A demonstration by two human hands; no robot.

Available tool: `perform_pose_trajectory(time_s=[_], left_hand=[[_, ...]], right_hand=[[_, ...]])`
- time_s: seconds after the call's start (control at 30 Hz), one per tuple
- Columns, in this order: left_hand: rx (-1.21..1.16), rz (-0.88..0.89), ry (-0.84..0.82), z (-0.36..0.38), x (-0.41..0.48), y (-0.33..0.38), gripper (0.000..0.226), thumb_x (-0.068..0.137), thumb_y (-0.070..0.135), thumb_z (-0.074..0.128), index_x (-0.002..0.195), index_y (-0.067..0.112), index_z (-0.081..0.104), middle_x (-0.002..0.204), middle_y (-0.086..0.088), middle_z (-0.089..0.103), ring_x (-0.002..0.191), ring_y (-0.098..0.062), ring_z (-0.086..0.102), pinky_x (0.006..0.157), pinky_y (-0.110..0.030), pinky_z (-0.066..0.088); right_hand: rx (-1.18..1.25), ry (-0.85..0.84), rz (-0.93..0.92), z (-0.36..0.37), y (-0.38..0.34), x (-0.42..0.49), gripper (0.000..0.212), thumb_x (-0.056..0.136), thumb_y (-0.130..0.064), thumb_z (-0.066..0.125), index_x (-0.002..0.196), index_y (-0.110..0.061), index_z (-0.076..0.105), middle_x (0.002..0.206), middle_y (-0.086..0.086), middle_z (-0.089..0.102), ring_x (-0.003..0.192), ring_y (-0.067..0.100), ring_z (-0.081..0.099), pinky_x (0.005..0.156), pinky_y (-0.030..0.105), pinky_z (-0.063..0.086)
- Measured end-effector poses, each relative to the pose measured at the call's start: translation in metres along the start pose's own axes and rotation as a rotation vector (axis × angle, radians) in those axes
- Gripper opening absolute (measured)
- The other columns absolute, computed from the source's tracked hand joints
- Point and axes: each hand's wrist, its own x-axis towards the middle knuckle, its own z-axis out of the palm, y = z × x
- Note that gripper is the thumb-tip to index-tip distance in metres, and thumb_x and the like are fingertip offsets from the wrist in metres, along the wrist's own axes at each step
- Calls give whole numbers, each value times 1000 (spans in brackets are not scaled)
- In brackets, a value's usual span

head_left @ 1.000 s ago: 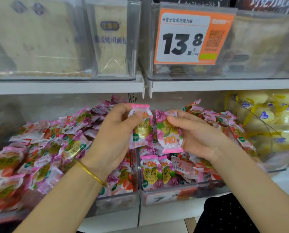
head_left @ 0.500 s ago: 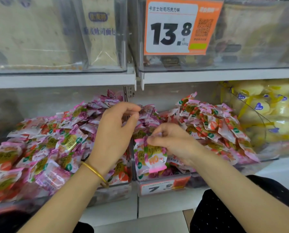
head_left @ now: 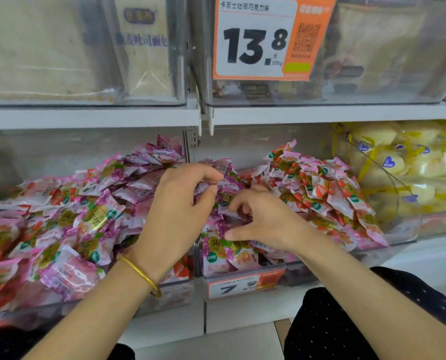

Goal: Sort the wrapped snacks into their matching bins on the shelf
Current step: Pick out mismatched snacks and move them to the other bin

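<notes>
Pink-purple wrapped snack packets (head_left: 94, 219) are heaped in a clear bin at the left. The middle clear bin (head_left: 302, 275) holds purple packets (head_left: 229, 252) at the front and red strawberry-print packets (head_left: 320, 193) piled to the right. My left hand (head_left: 180, 211), a gold bangle on its wrist, reaches over the divider, thumb and forefinger pinching a purple packet (head_left: 225, 168). My right hand (head_left: 266, 219) rests in the middle bin's purple heap, fingers curled and spread, thumb pointing left; I see nothing gripped in it.
A bin of yellow wrapped snacks (head_left: 411, 178) stands at the right. The white shelf (head_left: 86, 116) above carries clear bins of bread and an orange 13.8 price tag (head_left: 263, 40). A 7.9 tag (head_left: 242, 285) hangs on the middle bin's front.
Both hands held a packet up side by side a second ago. The right hand lowered its packet into the middle bin and let go; the left hand dropped into the heap.
</notes>
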Motion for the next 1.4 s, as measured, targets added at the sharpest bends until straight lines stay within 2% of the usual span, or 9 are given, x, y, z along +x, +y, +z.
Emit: perform_pose_trajectory(time_s=[0.17, 0.3, 0.43, 0.73, 0.83, 0.97, 1.1, 1.27, 1.4], left_hand=[[243, 248, 11, 1, -2, 14, 16, 86, 18, 53, 94, 18, 67, 97, 5, 64, 98, -17, 55, 93, -24, 33], [393, 221, -419, 27, 0, 29, 30, 90, 25, 53, 116, 10, 61, 134, -6, 50, 128, -24, 42, 106, -24, 26], [608, 36, -752, 47, 5, 28, 57, 89, 33, 58, 135, 5, 39, 154, -10, 16, 144, -26, 8, 116, -41, 21], [644, -56, -911, 44, 10, 28, 56, 88, 31, 61, 133, 4, 41, 148, -12, 26, 139, -30, 21, 113, -39, 27], [517, -44, -783, 46, 11, 25, 46, 87, 34, 62, 121, 6, 45, 132, -9, 39, 131, -27, 30, 106, -33, 32], [112, -14, -437, 39, 17, 36, 72, 85, 30, 65, 146, 25, 26, 147, 4, 35, 134, -11, 32, 103, -15, 23], [6, -14, -333, 37, 23, 39, 24, 83, 20, 68, 106, 21, 62, 97, 4, 64, 85, -9, 58, 79, -26, 46], [41, -105, -71, 34, 22, 32, 17, 91, 15, 56, 90, 3, 45, 74, -7, 55, 66, -19, 57, 55, -24, 42], [-130, -212, -8, 37, 25, 35, 15, 93, 5, 47, 100, 8, 33, 80, -8, 49, 76, -36, 64, 66, -54, 50]], right_hand=[[192, 165, 36, -43, 21, -9, 13, 76, -16, 77, 83, -12, 67, 76, -3, 61, 71, 11, 57, 65, 20, 47], [-171, -149, 1, -36, 32, -17, 28, 73, -43, 75, 83, -17, 71, 76, -4, 66, 71, 8, 59, 62, 22, 46], [-481, -164, -32, -21, 32, -17, 46, 64, -55, 71, 87, -16, 64, 90, 4, 59, 87, 21, 49, 71, 33, 44], [-46, 52, 67, -42, 48, -21, 14, 76, -13, 69, 65, -5, 67, 65, 6, 63, 58, 14, 54, 55, 22, 39], [220, 110, 87, -49, 49, -27, 17, 77, -6, 68, 62, -3, 64, 62, 10, 60, 52, 6, 50, 54, 14, 38], [498, 45, 11, -56, 40, -30, 17, 84, -4, 64, 68, -8, 62, 60, 1, 60, 53, 9, 56, 55, 21, 48], [601, -26, -9, -54, 36, -26, 19, 89, 2, 55, 84, -14, 64, 65, -10, 64, 60, 4, 59, 59, 20, 51], [300, -60, 33, -45, 53, -15, 31, 88, 8, 49, 112, -9, 60, 103, 10, 67, 86, 16, 65, 69, 12, 51], [-170, -333, -77, -32, 51, -14, 49, 83, -24, 69, 130, -22, 52, 125, -6, 56, 91, 1, 49, 66, 9, 37]])
